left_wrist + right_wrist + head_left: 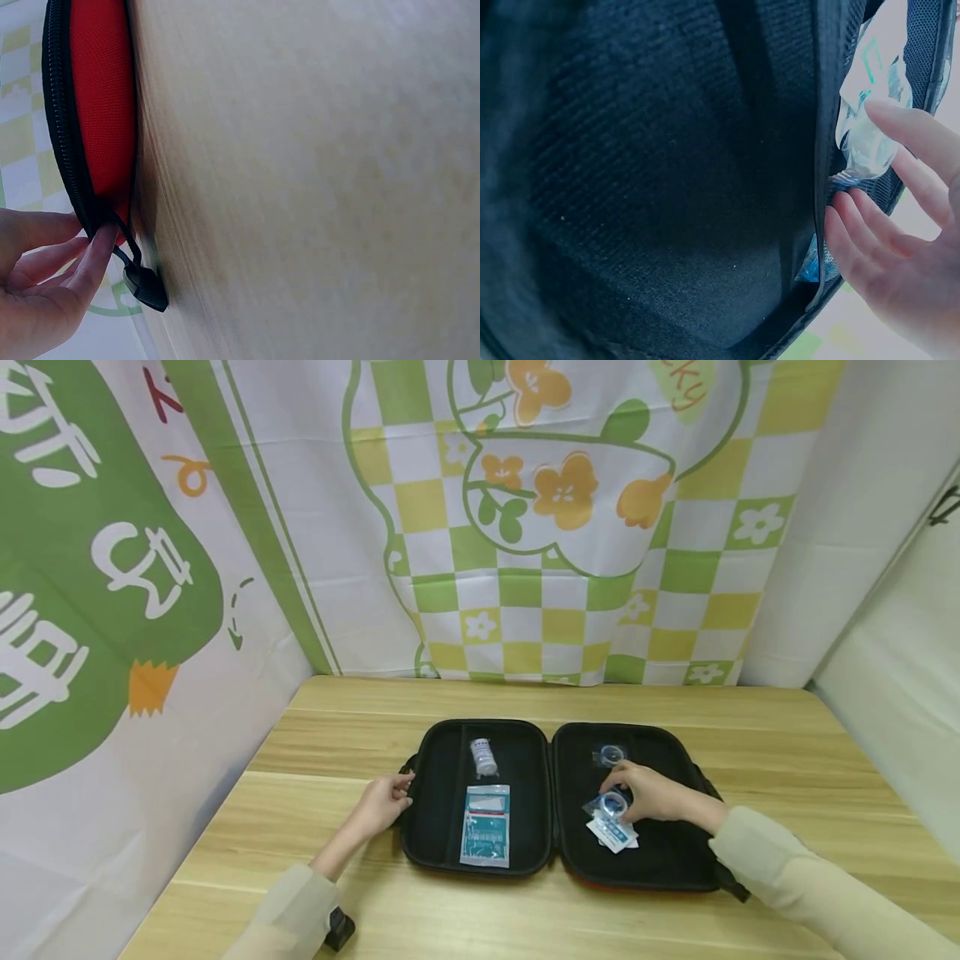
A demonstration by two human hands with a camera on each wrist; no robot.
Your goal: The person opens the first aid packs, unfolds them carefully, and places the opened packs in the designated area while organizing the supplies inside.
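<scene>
A black-lined zip case point(525, 768) with a red outer shell point(105, 90) lies unfolded on the table. My left hand point(381, 806) pinches the zipped edge of its left half, beside a black zipper pull point(146, 287). Over the right half, my right hand point(656, 793) holds a roll of tape point(613, 805) in a clear wrapper between thumb and fingers. White-and-blue packets point(615, 835) lie right below that roll and overlap it in the head view. Farther back in the same half is another wrapped roll point(612, 756).
In the left half, a white cylinder point(483, 757) in clear wrap lies behind a teal-and-white packet point(486, 835). Wood-grain table point(360, 718) surrounds the case. A patterned cloth point(525, 610) hangs along the table's back edge.
</scene>
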